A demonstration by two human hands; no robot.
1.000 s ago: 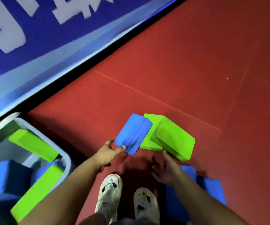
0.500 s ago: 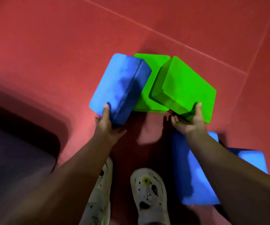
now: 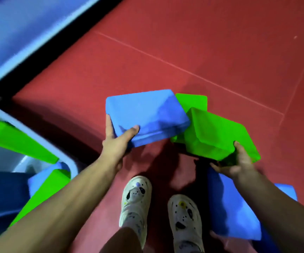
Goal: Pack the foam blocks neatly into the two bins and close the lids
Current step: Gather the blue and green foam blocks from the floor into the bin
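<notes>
My left hand (image 3: pixel 117 143) grips the near corner of a blue foam block (image 3: pixel 145 115), thumb on top, and holds it tilted above the red floor. My right hand (image 3: pixel 237 161) grips the near edge of a green foam block (image 3: pixel 218 134), lifted at an angle. A second green block (image 3: pixel 193 102) lies flat behind both. Blue blocks (image 3: pixel 233 207) lie on the floor under my right forearm. At the left a light bin (image 3: pixel 43 137) holds green blocks (image 3: pixel 17 141) and blue ones (image 3: pixel 1 190) lying at loose angles.
My two white spotted shoes (image 3: pixel 136 198) stand on the red floor between the bin and the blue blocks. A blue padded wall with a black base strip (image 3: pixel 52 41) runs diagonally across the upper left.
Both hands have lifted their blocks off the floor. The blue block has turned and swung left, toward the bin, which has come back into view.
</notes>
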